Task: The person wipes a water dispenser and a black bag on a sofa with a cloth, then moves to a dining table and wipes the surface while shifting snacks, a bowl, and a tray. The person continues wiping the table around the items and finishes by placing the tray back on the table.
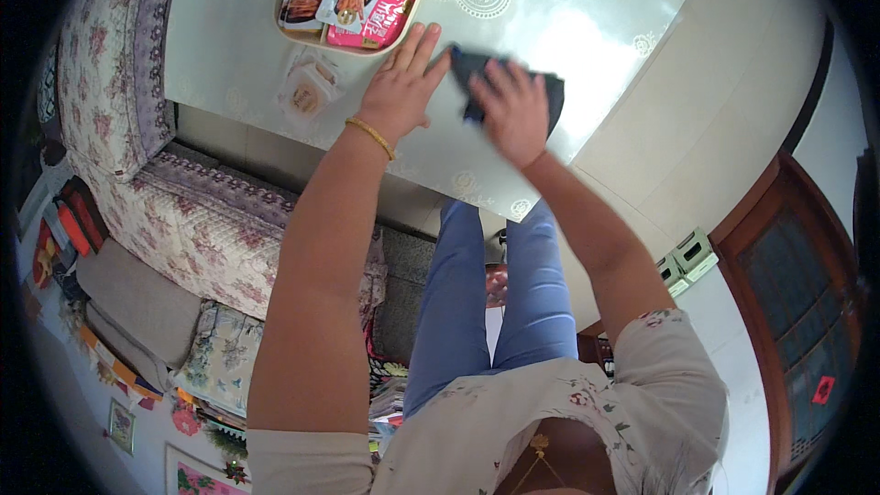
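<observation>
My left hand [399, 86] rests palm down on a pale table cover [227, 48], its fingers a little apart and nothing in it. Those fingertips lie beside the rim of an oval, divided tray [364, 53] filled with snack packets [361, 0] in blue, white, pink and orange. My right hand [512, 106], blurred, presses down on a dark cloth [555, 93] that is bunched on the table. Part of the cloth is hidden under the palm and fingers. A small clear-wrapped packet [306, 96] lies left of my left wrist.
The table's near corner [521, 210] points at my legs. A sofa with a floral quilted cover [206, 240] runs along the left. Tiled floor [639, 158] lies to the right, with pale green boxes [694, 253] by a wooden door [790, 289].
</observation>
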The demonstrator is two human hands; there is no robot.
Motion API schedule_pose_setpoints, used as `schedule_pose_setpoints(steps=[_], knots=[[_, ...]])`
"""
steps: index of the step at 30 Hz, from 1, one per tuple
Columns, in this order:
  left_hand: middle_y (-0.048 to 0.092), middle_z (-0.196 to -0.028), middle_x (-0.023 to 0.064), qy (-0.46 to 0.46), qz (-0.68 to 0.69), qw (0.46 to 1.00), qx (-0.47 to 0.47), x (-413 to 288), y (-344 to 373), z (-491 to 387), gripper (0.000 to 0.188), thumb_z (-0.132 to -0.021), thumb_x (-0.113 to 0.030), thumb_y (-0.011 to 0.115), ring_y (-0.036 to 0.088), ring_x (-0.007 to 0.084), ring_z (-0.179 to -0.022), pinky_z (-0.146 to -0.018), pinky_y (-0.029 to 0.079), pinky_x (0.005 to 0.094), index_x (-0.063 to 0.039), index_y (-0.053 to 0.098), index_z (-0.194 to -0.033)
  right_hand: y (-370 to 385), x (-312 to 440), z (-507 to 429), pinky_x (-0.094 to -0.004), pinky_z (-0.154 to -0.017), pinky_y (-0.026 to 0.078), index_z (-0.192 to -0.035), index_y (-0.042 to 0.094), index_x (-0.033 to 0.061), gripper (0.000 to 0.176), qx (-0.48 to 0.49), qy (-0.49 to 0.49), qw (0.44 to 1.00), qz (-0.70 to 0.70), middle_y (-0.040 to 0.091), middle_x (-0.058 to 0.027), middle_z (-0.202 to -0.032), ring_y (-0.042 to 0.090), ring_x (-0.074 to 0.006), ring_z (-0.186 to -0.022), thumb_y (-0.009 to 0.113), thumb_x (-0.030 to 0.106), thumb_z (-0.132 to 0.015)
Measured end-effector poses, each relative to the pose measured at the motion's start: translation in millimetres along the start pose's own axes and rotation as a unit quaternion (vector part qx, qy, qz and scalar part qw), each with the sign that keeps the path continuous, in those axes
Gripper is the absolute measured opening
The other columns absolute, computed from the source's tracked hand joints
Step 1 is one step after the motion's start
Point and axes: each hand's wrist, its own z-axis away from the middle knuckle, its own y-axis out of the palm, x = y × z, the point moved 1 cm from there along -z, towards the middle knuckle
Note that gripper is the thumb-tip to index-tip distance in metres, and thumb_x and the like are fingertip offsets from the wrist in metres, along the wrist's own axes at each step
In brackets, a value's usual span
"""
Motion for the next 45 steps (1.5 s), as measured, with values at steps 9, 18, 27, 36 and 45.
schedule_pose_setpoints(steps=[9, 18, 27, 36, 45], knots=[[0.003, -0.162, 0.0083, -0.020, -0.016, 0.999, 0.034, -7, -6, -4, 0.107, -0.066, -0.018, 0.086, 0.003, 0.0283, -0.149, -0.120, 0.019, 0.0391, -0.022, 0.022, -0.153, 54, 93, 45, -0.0497, -0.115, 0.020, -0.134, 0.053, 0.0256, 0.050, 0.102, -0.295, 0.945, -0.097, 0.039, 0.0007, -0.151, 0.027, -0.0253, -0.143, 0.055, 0.027, -0.084], [0.005, -0.161, 0.0134, -0.018, -0.036, 0.998, 0.048, -6, -10, -6, 0.113, -0.061, -0.025, 0.088, 0.004, 0.0319, -0.149, -0.120, 0.019, 0.0397, -0.018, 0.022, -0.153, 13, -45, 161, -0.0495, -0.115, 0.022, -0.126, 0.059, 0.0278, 0.045, 0.109, -0.396, 0.910, -0.049, 0.043, 0.0043, -0.148, 0.034, -0.0226, -0.141, 0.056, 0.026, -0.081], [0.008, -0.161, 0.0117, -0.012, -0.032, 0.998, 0.053, -7, -8, -6, 0.112, -0.061, -0.027, 0.088, 0.005, 0.0307, -0.149, -0.119, 0.019, 0.0400, -0.020, 0.024, -0.152, -58, -131, -95, -0.0597, -0.101, 0.036, -0.125, 0.061, 0.0223, 0.045, -0.153, 0.120, 0.977, 0.089, 0.052, -0.0083, -0.139, 0.042, -0.0334, -0.133, 0.061, 0.012, -0.082], [0.018, -0.157, 0.0180, -0.013, -0.015, 0.999, 0.049, -5, 1, -9, 0.103, -0.054, -0.025, 0.089, 0.011, 0.0358, -0.148, -0.117, 0.023, 0.0434, -0.014, 0.039, -0.143, -17, -33, -63, -0.0599, -0.106, 0.030, -0.134, 0.054, 0.0303, 0.056, 0.005, -0.081, 0.997, 0.012, 0.039, -0.0012, -0.149, 0.031, -0.0286, -0.140, 0.069, 0.037, -0.080], [0.023, -0.158, 0.0101, 0.001, 0.008, 0.998, -0.068, -3, 14, -3, 0.097, -0.057, -0.015, 0.081, 0.020, 0.0314, -0.147, -0.114, 0.030, 0.0424, -0.019, 0.039, -0.144, -50, -108, -232, -0.0642, -0.104, 0.027, -0.132, 0.055, 0.0254, 0.049, -0.150, 0.107, 0.982, 0.050, 0.041, -0.0076, -0.148, 0.034, -0.0329, -0.137, 0.064, 0.032, -0.085]])
